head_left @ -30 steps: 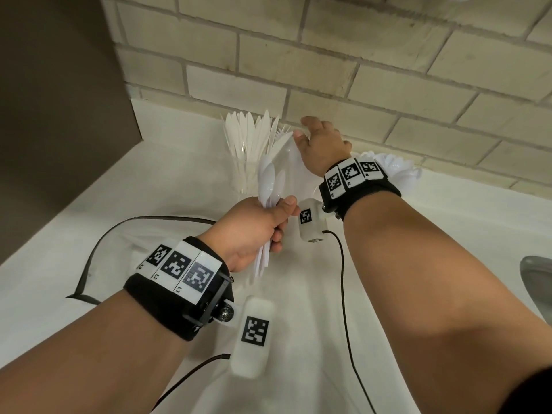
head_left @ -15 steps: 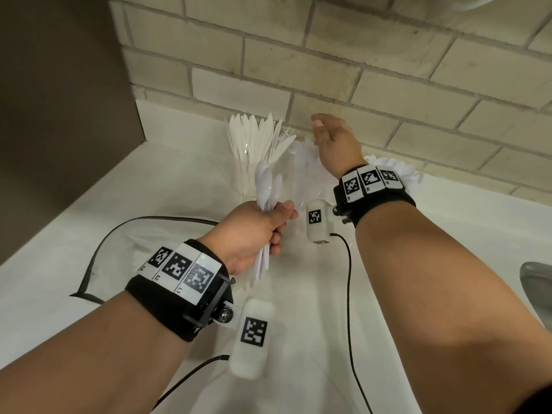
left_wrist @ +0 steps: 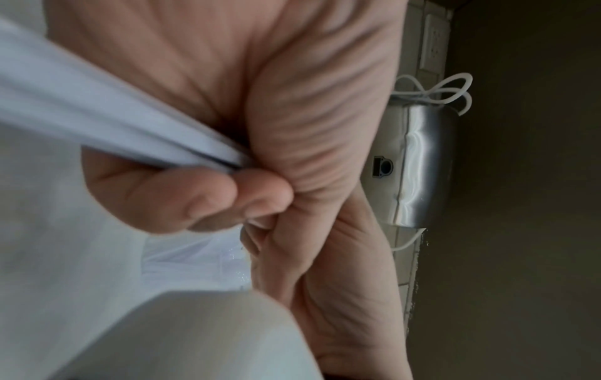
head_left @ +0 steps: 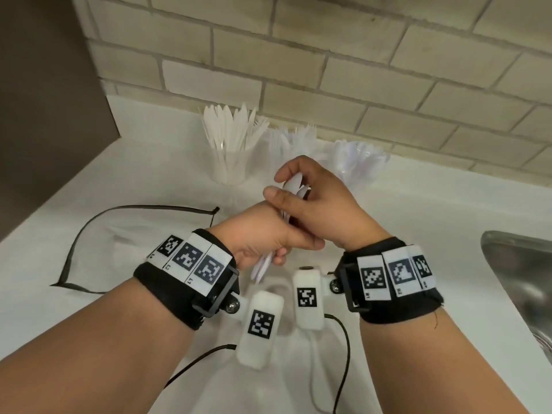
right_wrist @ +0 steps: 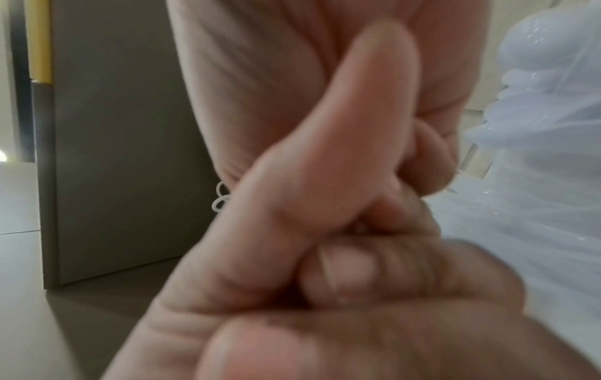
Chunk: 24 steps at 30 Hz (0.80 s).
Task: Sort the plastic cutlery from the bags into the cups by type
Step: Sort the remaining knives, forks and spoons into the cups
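Observation:
My left hand grips a bundle of white plastic spoons by the handles, whose ends stick out below the fist. My right hand is over the bundle's top, with thumb and forefinger pinching the spoon bowls. In the left wrist view the handles run between curled fingers. Three clear cups stand by the wall: knives on the left, forks in the middle, spoons on the right. The spoon cup also fills the right edge of the right wrist view.
A flat clear bag with a black drawstring lies on the white counter to the left of my hands. A steel sink sits at the right edge. The tiled wall is behind the cups, a dark panel on the left.
My right hand has come back from the cups at the wall and now pinches the top of the spoon bundle. The left hand has kept its hold.

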Each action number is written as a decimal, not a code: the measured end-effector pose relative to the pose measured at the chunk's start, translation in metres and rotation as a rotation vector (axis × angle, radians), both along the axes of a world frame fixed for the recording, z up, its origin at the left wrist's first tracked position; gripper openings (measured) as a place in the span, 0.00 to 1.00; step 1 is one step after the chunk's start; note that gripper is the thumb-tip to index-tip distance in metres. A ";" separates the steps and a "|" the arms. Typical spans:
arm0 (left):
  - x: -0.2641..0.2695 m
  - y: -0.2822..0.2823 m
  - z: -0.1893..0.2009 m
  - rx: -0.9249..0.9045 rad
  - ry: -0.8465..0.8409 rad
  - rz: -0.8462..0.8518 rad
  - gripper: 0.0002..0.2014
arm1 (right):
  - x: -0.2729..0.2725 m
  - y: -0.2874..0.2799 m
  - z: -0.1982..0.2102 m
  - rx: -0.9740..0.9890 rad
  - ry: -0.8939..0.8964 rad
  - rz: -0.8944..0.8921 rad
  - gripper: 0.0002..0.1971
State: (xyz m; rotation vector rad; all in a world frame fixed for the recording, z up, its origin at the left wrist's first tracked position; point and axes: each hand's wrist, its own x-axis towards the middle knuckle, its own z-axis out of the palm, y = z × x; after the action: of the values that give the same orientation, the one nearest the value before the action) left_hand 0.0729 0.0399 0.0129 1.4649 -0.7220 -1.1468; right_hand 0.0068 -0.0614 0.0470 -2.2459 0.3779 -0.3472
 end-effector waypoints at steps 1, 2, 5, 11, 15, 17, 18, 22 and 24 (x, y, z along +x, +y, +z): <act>-0.004 -0.001 0.001 -0.010 -0.010 -0.016 0.14 | -0.003 0.001 -0.001 -0.002 -0.023 -0.041 0.12; -0.007 -0.002 0.001 -0.010 -0.035 -0.027 0.13 | -0.006 0.000 -0.002 -0.007 -0.039 -0.083 0.11; -0.013 -0.001 0.000 0.044 -0.193 -0.019 0.11 | -0.016 -0.015 -0.001 0.053 -0.116 -0.294 0.11; -0.020 -0.005 -0.005 0.094 -0.305 0.040 0.15 | -0.027 -0.024 -0.002 0.299 -0.116 -0.312 0.09; -0.018 -0.009 -0.008 0.084 -0.398 0.081 0.18 | -0.027 -0.035 0.009 0.278 -0.111 -0.296 0.09; -0.010 -0.006 -0.008 0.115 -0.501 0.157 0.20 | -0.027 -0.056 0.023 0.194 -0.176 -0.367 0.10; -0.005 -0.001 -0.007 0.139 -0.569 0.186 0.22 | -0.026 -0.070 0.031 0.135 -0.228 -0.419 0.11; 0.018 0.024 -0.001 0.371 -1.037 0.206 0.27 | -0.010 -0.119 0.043 -0.191 -0.418 -0.585 0.12; 0.028 0.036 -0.002 0.683 -1.219 0.164 0.37 | 0.004 -0.133 0.035 -0.268 -0.427 -0.600 0.12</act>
State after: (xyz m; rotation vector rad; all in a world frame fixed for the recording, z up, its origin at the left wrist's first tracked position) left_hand 0.1013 0.0755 0.0108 2.7849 -1.0065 -0.2303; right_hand 0.0107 -0.1941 0.0815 -2.1883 0.8059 -1.2279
